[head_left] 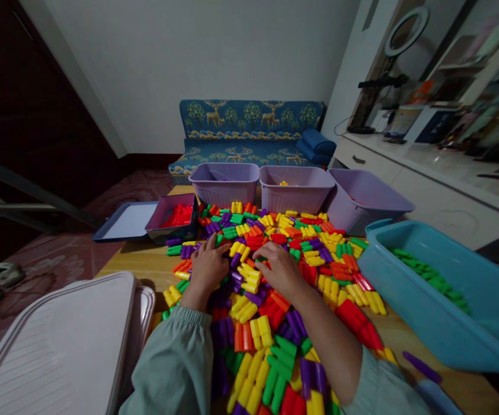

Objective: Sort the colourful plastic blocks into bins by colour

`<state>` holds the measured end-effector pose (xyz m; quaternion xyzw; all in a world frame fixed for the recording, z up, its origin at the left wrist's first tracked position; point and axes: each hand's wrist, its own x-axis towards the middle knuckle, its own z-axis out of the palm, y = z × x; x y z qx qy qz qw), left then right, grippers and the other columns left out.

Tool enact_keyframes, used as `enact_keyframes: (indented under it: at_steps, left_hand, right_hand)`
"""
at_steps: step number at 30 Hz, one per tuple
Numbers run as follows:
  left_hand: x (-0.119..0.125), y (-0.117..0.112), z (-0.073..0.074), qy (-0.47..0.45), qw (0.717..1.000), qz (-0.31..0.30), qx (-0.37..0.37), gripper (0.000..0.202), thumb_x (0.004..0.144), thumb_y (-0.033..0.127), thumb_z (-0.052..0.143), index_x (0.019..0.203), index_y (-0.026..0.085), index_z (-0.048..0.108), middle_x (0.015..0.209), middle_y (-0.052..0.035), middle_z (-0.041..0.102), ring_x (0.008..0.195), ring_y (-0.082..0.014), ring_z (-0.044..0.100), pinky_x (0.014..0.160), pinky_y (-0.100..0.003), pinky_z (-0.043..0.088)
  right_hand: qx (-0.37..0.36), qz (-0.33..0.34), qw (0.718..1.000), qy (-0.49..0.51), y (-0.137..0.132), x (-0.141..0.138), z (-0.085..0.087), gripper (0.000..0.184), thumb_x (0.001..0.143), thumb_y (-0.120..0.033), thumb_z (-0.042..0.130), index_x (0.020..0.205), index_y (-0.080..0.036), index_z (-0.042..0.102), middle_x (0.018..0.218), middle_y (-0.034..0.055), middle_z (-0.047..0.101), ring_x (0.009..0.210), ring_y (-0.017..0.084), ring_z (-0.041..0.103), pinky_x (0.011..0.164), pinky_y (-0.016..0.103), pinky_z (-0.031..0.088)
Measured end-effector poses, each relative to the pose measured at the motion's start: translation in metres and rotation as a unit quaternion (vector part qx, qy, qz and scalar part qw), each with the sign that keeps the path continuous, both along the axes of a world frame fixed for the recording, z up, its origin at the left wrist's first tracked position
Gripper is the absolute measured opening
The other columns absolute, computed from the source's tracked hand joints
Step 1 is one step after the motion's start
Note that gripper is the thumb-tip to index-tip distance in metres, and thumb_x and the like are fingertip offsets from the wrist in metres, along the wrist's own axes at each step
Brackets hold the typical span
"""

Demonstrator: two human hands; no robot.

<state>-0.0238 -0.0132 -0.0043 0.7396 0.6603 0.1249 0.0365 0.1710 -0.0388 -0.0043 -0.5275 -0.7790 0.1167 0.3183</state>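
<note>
A thick spread of plastic peg-shaped toy blocks [247, 311] in yellow, red, orange, green and purple covers the wooden table [145, 262]. Many are joined side by side in twos and threes. My left hand [208, 266] rests over the left side of the spread, fingers apart and reaching forward beside a green block [220, 238]. Curved over the middle is my right hand [280, 270], its thumb and fingers apart among red and yellow pieces. Between the hands lies a yellow and purple cluster [239, 253]. I see nothing held in either hand, though some fingertips are partly hidden.
Three purple bins [225, 184] line the far edge. A dark box [172, 233] with red pieces stands left, beside a shallow lid [123, 222]. The blue tub [431, 317] at right holds green pieces. White lids [59, 340] are stacked front left; a patterned sofa [249, 150] stands behind.
</note>
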Motion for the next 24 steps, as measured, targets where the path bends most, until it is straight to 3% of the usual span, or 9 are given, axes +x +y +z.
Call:
enact_keyframes:
  at_steps: [4, 8, 11, 13, 16, 19, 22, 24]
  left_hand:
    - [-0.002, 0.001, -0.001, -0.038, 0.997, 0.054, 0.027, 0.051, 0.080, 0.025, 0.052, 0.130, 0.019, 0.058, 0.136, -0.0174, 0.052, 0.122, -0.0355, 0.051, 0.095, -0.053, 0.044]
    - [-0.004, 0.006, 0.000, -0.196, 0.971, 0.085, 0.112, 0.043, 0.083, 0.033, 0.053, 0.120, 0.014, 0.065, 0.122, -0.0175, 0.060, 0.111, -0.0309, 0.059, 0.093, -0.043, 0.047]
    - [-0.001, 0.007, 0.005, -0.398, 0.913, 0.009, 0.094, 0.038, 0.086, 0.042, 0.053, 0.100, 0.014, 0.073, 0.100, -0.0115, 0.070, 0.093, -0.0243, 0.064, 0.083, -0.034, 0.049]
    - [0.004, 0.004, 0.010, -0.511, 0.856, -0.081, -0.004, 0.038, 0.083, 0.048, 0.058, 0.090, 0.014, 0.074, 0.085, -0.0073, 0.071, 0.079, -0.0195, 0.064, 0.073, -0.029, 0.050]
    - [0.012, -0.004, 0.018, -0.588, 0.785, -0.165, -0.107, 0.036, 0.075, 0.049, 0.069, 0.086, 0.014, 0.071, 0.074, -0.0027, 0.068, 0.066, -0.0134, 0.059, 0.063, -0.024, 0.046]
    - [0.015, -0.007, 0.022, -0.601, 0.762, -0.207, -0.120, 0.037, 0.072, 0.049, 0.073, 0.080, 0.014, 0.068, 0.073, -0.0018, 0.065, 0.066, -0.0118, 0.057, 0.065, -0.022, 0.045]
    - [0.016, -0.007, 0.023, -0.572, 0.767, -0.255, -0.139, 0.038, 0.074, 0.051, 0.071, 0.082, 0.013, 0.067, 0.079, -0.0038, 0.066, 0.077, -0.0149, 0.061, 0.073, -0.024, 0.048]
    - [0.016, -0.009, 0.024, -0.563, 0.774, -0.259, -0.131, 0.041, 0.075, 0.051, 0.070, 0.093, 0.015, 0.068, 0.089, -0.0049, 0.068, 0.084, -0.0174, 0.063, 0.076, -0.026, 0.050]
  right_hand:
    - [-0.003, -0.003, 0.999, 0.052, -0.001, 0.000, 0.001, 0.023, 0.081, -0.011, 0.059, 0.099, -0.022, 0.069, 0.099, 0.0047, 0.064, 0.095, 0.018, 0.061, 0.088, 0.031, 0.047]
    - [0.017, -0.045, 0.988, 0.143, -0.001, 0.000, 0.006, 0.015, 0.081, -0.016, 0.059, 0.093, -0.021, 0.067, 0.097, 0.0045, 0.066, 0.092, 0.019, 0.062, 0.087, 0.033, 0.048]
    - [-0.030, -0.067, 0.964, 0.256, 0.001, 0.000, 0.008, 0.007, 0.078, -0.025, 0.063, 0.083, -0.020, 0.062, 0.081, 0.0018, 0.065, 0.073, 0.016, 0.061, 0.072, 0.031, 0.050]
    - [-0.088, -0.043, 0.932, 0.350, 0.001, 0.000, 0.010, 0.018, 0.075, -0.030, 0.067, 0.088, -0.020, 0.059, 0.080, 0.0007, 0.064, 0.070, 0.015, 0.061, 0.067, 0.028, 0.051]
    - [-0.177, 0.020, 0.881, 0.439, -0.002, -0.001, 0.014, 0.047, 0.067, -0.035, 0.075, 0.109, -0.022, 0.057, 0.093, 0.0017, 0.065, 0.077, 0.015, 0.064, 0.071, 0.028, 0.054]
    - [-0.230, 0.078, 0.865, 0.439, -0.006, -0.003, 0.018, 0.064, 0.064, -0.036, 0.078, 0.123, -0.024, 0.055, 0.110, 0.0045, 0.065, 0.089, 0.017, 0.065, 0.079, 0.032, 0.055]
    - [-0.224, 0.113, 0.882, 0.399, -0.007, -0.007, 0.017, 0.066, 0.067, -0.035, 0.077, 0.127, -0.024, 0.054, 0.122, 0.0056, 0.062, 0.106, 0.020, 0.062, 0.089, 0.034, 0.053]
    - [-0.202, 0.108, 0.897, 0.379, -0.006, -0.009, 0.014, 0.061, 0.068, -0.034, 0.075, 0.125, -0.023, 0.055, 0.122, 0.0053, 0.063, 0.110, 0.020, 0.061, 0.091, 0.034, 0.052]
